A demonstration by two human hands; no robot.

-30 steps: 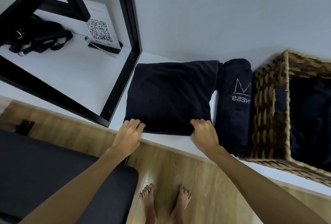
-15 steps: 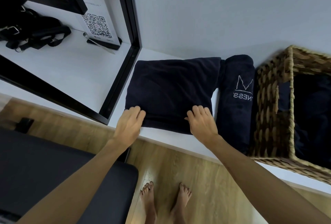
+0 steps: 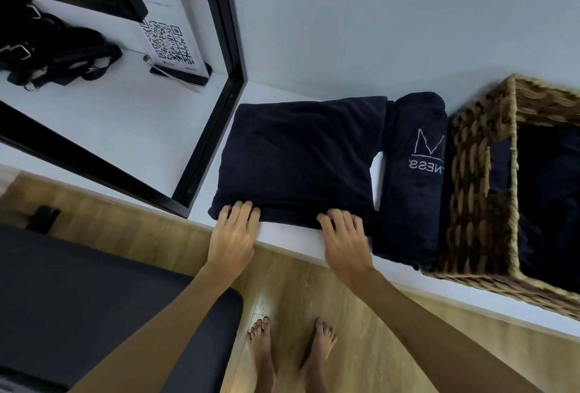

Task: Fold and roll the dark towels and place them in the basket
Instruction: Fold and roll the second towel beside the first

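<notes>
A white surface [image 3: 282,237] runs along a pale wall above a wood-plank floor [image 3: 361,323]. On it lies the folded towel [image 3: 301,157], a dark, roughly square pad, flat, between a black frame [image 3: 216,129] on one side and a rolled towel [image 3: 414,173] on the other.

The left hand [image 3: 233,232] and right hand [image 3: 343,235] each rest on the folded towel's near edge, one toward each near corner, fingers extended and fairly flat, holding nothing.

Judgement: the step in hand is starting the roll from the near edge. Done well, both hands would tuck that edge under evenly and advance together toward the wall, keeping the ends square so the roll does not cone.

The fold shows no marked long axis; its near edge runs parallel to the surface's front lip, so a finished roll would lie left to right. The rolled towel's long axis runs front to back, its logo upward, its side against the wicker basket [image 3: 470,191], which already holds dark cloth [image 3: 549,204].
</notes>
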